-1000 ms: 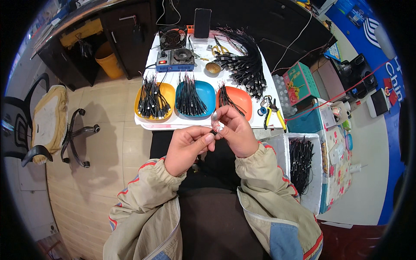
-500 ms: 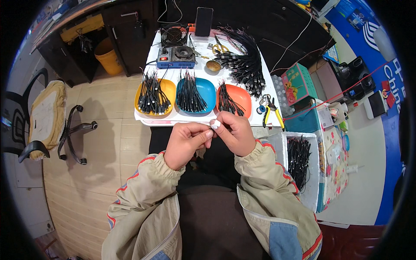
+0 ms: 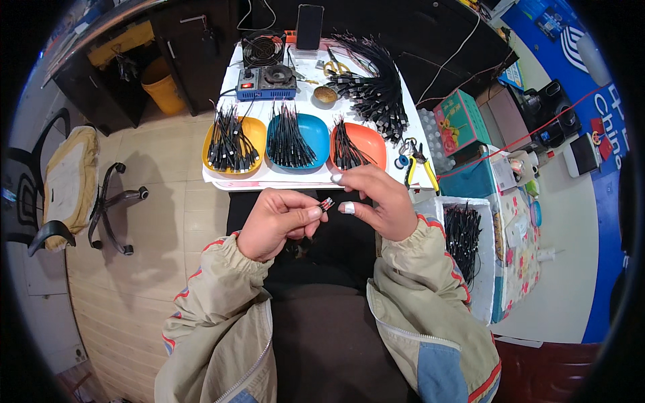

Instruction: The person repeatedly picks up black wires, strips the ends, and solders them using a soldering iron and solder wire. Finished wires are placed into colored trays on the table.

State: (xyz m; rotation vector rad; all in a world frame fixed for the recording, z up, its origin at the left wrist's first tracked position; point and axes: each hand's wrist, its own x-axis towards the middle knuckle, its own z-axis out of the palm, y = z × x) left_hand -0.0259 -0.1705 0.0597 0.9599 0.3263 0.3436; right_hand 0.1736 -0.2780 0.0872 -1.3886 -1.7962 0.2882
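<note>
Pinched between the thumb and fingers of my left hand is a black cable, its split wire end with red and whitish strands sticking out past the fingertips. The rest of that cable is hidden by the hand. Just to the right, my right hand is open, thumb and index finger apart, with white wrapping on their tips and nothing between them. Beyond the hands, short black cables with plugs lie in a yellow tray, a blue tray and an orange tray along the table's near edge.
A blue soldering station, a small round tin, a phone on a stand and a big cable bundle stand on the white table. Yellow-handled pliers lie at its right corner. A foam box of cables is at right.
My right hand has let go of the wire end and moved a little right, its thumb and finger spreading. The left hand keeps hold of the cable, whose coloured strands now show.
</note>
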